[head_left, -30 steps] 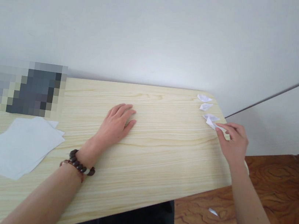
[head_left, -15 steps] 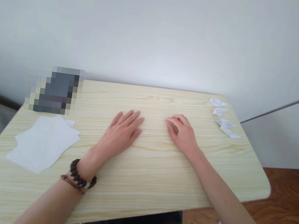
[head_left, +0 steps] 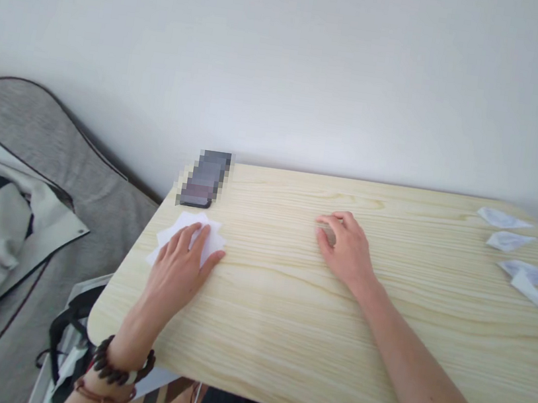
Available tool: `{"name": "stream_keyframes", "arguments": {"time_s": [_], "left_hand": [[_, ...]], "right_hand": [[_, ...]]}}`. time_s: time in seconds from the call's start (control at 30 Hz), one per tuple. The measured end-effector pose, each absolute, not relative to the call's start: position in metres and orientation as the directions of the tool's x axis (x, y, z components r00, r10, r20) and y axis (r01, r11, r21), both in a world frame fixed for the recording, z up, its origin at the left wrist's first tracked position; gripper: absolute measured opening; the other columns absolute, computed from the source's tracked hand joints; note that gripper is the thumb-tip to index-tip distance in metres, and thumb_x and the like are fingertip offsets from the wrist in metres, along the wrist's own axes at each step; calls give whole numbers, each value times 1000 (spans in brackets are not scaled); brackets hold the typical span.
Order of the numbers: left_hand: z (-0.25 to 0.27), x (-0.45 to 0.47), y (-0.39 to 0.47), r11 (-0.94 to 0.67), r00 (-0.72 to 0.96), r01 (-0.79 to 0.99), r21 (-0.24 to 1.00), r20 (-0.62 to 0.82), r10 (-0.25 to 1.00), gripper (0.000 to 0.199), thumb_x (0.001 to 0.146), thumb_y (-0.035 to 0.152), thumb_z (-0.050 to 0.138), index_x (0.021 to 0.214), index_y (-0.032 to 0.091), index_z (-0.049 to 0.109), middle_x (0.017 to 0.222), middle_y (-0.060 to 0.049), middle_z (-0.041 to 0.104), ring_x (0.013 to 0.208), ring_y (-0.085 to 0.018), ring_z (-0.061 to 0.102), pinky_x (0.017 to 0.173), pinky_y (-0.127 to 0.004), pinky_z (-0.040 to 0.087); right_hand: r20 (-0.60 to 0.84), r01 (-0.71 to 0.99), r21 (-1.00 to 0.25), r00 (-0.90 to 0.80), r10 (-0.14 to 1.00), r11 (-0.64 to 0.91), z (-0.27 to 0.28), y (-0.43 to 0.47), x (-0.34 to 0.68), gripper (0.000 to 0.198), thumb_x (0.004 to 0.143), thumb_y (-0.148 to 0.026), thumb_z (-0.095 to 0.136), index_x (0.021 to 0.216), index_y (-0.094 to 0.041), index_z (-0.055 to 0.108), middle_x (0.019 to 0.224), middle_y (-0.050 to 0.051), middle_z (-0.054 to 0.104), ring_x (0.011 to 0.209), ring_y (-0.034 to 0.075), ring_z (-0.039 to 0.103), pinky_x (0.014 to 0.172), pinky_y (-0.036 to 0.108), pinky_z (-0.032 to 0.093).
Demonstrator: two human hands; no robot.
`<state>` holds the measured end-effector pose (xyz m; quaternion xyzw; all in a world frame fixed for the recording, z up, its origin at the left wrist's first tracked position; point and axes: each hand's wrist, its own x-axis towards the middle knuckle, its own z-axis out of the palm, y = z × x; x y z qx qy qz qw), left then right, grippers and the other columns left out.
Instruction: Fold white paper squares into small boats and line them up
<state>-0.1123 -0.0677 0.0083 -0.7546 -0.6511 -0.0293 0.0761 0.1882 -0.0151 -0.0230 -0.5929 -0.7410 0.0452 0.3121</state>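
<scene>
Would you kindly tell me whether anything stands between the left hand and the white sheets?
Nothing visible does: the left hand is over the sheets, its fingers covering part of them. The dark, pixelated object lies beyond the sheets, not between.

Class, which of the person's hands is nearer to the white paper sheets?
Left. The left hand is over the white paper sheets, hiding part of them; the right hand is well to their right, apart from them.
</scene>
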Motion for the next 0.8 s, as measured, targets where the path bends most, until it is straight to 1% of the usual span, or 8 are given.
{"name": "stream_keyframes", "arguments": {"time_s": [0.13,0.23,0.37,0.4,0.5,0.57,0.63,0.8], "left_hand": [[5,-110,-73,-139,152,987,-78,195,969,46,97,40,39,130,11,51,135,-17,56,125,-32,52,98,-45,49],[13,-106,-73,-88,96,993,-75,123,988,45,97,37,41,134,12,47,131,-15,60,120,-30,58,92,-41,53],[27,-106,-68,-12,9,994,-108,-27,1000,45,98,29,39,141,16,39,131,-12,61,108,-30,65,77,-40,57],[29,-108,-66,-37,30,992,-120,-58,998,44,98,26,38,140,15,39,130,-13,61,108,-30,65,76,-39,57],[36,-117,-61,-144,128,983,-112,-140,982,48,94,16,38,142,14,37,131,-13,60,110,-29,64,82,-39,55],[39,-124,-58,-186,168,978,-100,-167,972,53,91,10,38,143,15,36,133,-12,59,112,-28,63,88,-39,53],[41,-129,-57,-231,216,970,-78,-167,962,55,91,10,37,145,21,35,134,-8,59,113,-27,63,90,-38,51],[45,-133,-63,-225,209,963,-148,-116,971,52,94,19,41,144,32,38,120,-4,69,97,-27,69,78,-36,53]], "right_hand": [[408,838,-453,-107,907,303,-24,-15,191,24,88,-25,53,104,-19,68,102,10,60,97,25,60,90,40,48],[403,832,-462,-111,908,307,-23,-15,190,23,87,-25,53,104,-19,68,101,9,61,97,25,61,90,40,48],[401,822,-474,-119,908,317,-24,-14,191,23,87,-25,53,103,-18,69,100,10,61,97,25,61,91,42,48],[400,820,-477,-118,909,317,-24,-14,192,23,87,-25,53,102,-18,69,100,10,61,97,25,61,91,42,48],[402,815,-486,-113,909,316,-24,-15,192,22,87,-26,53,101,-18,69,99,10,62,97,26,61,91,44,49],[402,811,-489,-116,908,320,-25,-15,192,23,87,-26,53,101,-17,68,99,10,62,97,26,61,91,44,49],[403,808,-492,-118,907,324,-25,-15,192,23,87,-26,52,101,-17,68,99,10,62,97,26,61,92,44,49],[411,810,-485,-123,903,330,-25,-16,193,23,87,-27,52,100,-18,69,99,9,62,98,26,61,91,44,49]]}}
